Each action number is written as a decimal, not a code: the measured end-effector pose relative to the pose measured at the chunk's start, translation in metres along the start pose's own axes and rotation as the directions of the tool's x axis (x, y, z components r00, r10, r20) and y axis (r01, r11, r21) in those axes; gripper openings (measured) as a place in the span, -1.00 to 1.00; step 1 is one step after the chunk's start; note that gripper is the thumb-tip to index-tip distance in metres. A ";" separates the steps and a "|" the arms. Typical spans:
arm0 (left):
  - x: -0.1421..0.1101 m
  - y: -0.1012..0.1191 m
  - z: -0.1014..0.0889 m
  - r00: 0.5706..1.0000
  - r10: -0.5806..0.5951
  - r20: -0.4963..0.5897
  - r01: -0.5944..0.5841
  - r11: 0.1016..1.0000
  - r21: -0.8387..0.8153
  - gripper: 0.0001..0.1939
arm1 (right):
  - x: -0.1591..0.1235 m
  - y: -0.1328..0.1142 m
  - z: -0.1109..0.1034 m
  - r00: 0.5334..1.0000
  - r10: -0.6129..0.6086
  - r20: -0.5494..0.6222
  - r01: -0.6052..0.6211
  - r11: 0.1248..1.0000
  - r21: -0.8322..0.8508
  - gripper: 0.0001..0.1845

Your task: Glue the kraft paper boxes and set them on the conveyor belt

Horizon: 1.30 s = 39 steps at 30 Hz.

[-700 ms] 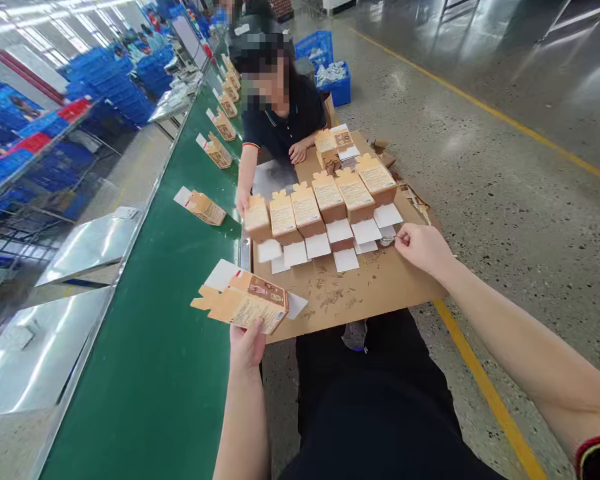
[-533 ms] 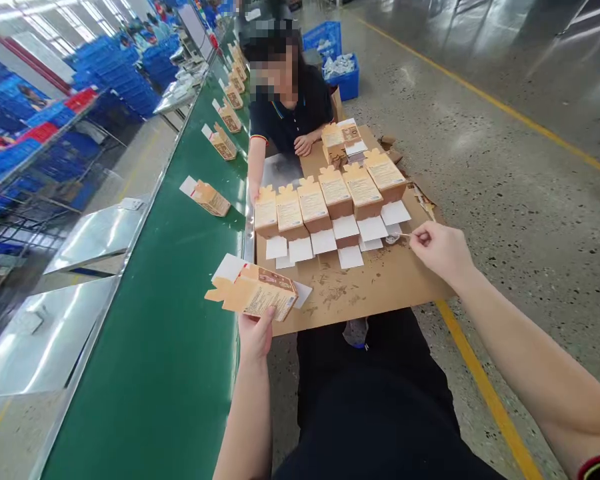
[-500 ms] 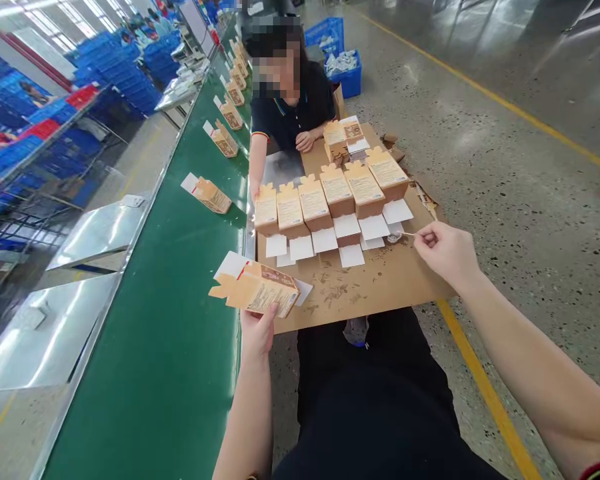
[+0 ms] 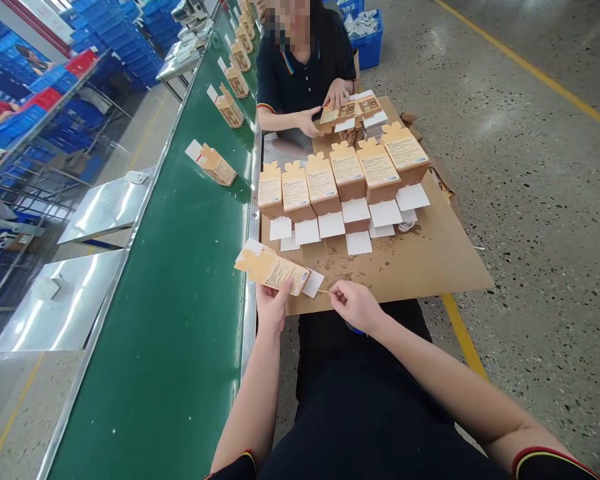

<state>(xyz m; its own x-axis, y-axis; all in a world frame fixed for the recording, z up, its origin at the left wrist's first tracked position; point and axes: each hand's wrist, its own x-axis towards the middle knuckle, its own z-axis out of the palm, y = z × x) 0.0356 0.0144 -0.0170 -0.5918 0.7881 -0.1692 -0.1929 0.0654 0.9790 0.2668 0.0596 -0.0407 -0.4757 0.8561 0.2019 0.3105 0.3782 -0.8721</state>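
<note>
My left hand point(image 4: 271, 308) grips a tan printed carton point(image 4: 280, 270), tilted, above the near left corner of the cardboard sheet. Its white end flap point(image 4: 313, 283) sticks out toward my right hand. My right hand point(image 4: 355, 305) pinches a thin pale stick point(image 4: 325, 291), whose far tip is at the flap; whether it touches cannot be made out. Beyond my hands, several tan cartons point(image 4: 325, 183) lie in a row with their white flaps toward me. A small clear dish point(image 4: 406, 226) sits partly under the flaps at the right end.
On my left runs a green conveyor belt point(image 4: 165, 293) carrying a line of cartons point(image 4: 211, 163). Across the cardboard sheet point(image 4: 445, 260), a co-worker's hands point(image 4: 325, 110) are at stacked flat cartons point(image 4: 365, 107). Blue crates point(image 4: 367, 47) stand on the floor behind.
My right hand has moved left with the stick, from beside the dish to the held carton's flap. The co-worker's arm has drawn back from the row to the stacked cartons.
</note>
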 end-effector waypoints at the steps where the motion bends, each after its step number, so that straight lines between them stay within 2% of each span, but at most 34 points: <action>1: 0.000 0.000 0.001 1.000 0.005 0.005 -0.005 1.000 0.004 0.00 | 0.002 0.002 0.000 1.000 -0.003 0.015 0.003 1.000 -0.021 -0.79; 3: 0.000 -0.002 0.004 0.999 0.029 0.013 -0.029 0.999 0.016 -0.03 | 0.005 0.005 -0.004 1.000 0.000 0.008 0.000 0.999 -0.044 -0.79; 5: -0.002 -0.007 0.008 0.997 0.072 0.004 -0.072 0.997 0.031 -0.04 | 0.006 0.007 -0.011 0.999 0.016 -0.049 -0.017 0.999 -0.029 -0.81; 10: -0.012 -0.026 0.013 0.994 0.104 -0.038 -0.097 0.982 0.161 -0.07 | 0.000 0.007 -0.030 0.976 0.100 -0.195 -0.083 0.992 0.093 -0.80; 14: -0.022 -0.033 0.012 0.985 0.172 -0.023 -0.152 0.919 0.363 -0.17 | -0.010 0.003 -0.043 0.951 0.132 -0.278 -0.095 0.985 0.142 -0.77; 19: -0.027 -0.031 0.012 0.960 0.279 -0.026 -0.233 0.847 0.478 -0.20 | -0.024 -0.003 -0.057 0.933 0.155 -0.326 -0.119 0.985 0.129 -0.76; 25: -0.024 -0.032 0.018 0.970 0.241 -0.010 -0.210 0.863 0.460 -0.21 | -0.033 -0.006 -0.063 0.916 0.132 -0.378 -0.107 0.991 0.086 -0.78; 27: -0.022 -0.028 0.015 0.974 0.225 0.012 -0.206 0.868 0.453 -0.23 | -0.034 -0.006 -0.063 0.917 0.131 -0.377 -0.108 0.991 0.082 -0.75; 29: -0.017 -0.017 0.001 0.974 0.225 -0.003 -0.195 0.854 0.483 -0.26 | -0.035 -0.005 -0.065 0.909 0.143 -0.391 -0.123 0.989 0.076 -0.72; 31: -0.007 0.001 -0.024 0.954 0.279 -0.107 -0.188 0.838 0.512 -0.20 | -0.037 -0.002 -0.070 0.892 0.159 -0.423 -0.146 0.987 0.063 -0.70; 34: 0.021 0.031 -0.072 0.864 0.401 -0.305 -0.238 0.858 0.455 -0.04 | -0.037 0.002 -0.079 0.867 0.168 -0.469 -0.164 0.985 0.050 -0.67; 36: 0.044 0.046 -0.101 0.812 0.436 -0.388 -0.284 0.876 0.389 -0.02 | -0.033 0.004 -0.084 0.863 0.164 -0.478 -0.156 0.986 0.057 -0.63; 37: 0.055 0.052 -0.111 0.799 0.433 -0.417 -0.286 0.884 0.369 -0.04 | -0.029 0.005 -0.086 0.865 0.159 -0.476 -0.148 0.987 0.061 -0.62; 39: 0.072 0.057 -0.126 0.796 0.377 -0.473 -0.212 0.906 0.365 -0.11 | -0.021 0.007 -0.089 0.872 0.148 -0.467 -0.133 0.989 0.064 -0.58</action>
<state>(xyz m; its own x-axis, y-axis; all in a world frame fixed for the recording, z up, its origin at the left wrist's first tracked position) -0.1169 -0.0020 0.0125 -0.9142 0.3628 0.1807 0.2367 0.1159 0.9646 0.3526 0.0752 -0.0111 0.0160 0.9667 0.2554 0.3174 0.2373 -0.9181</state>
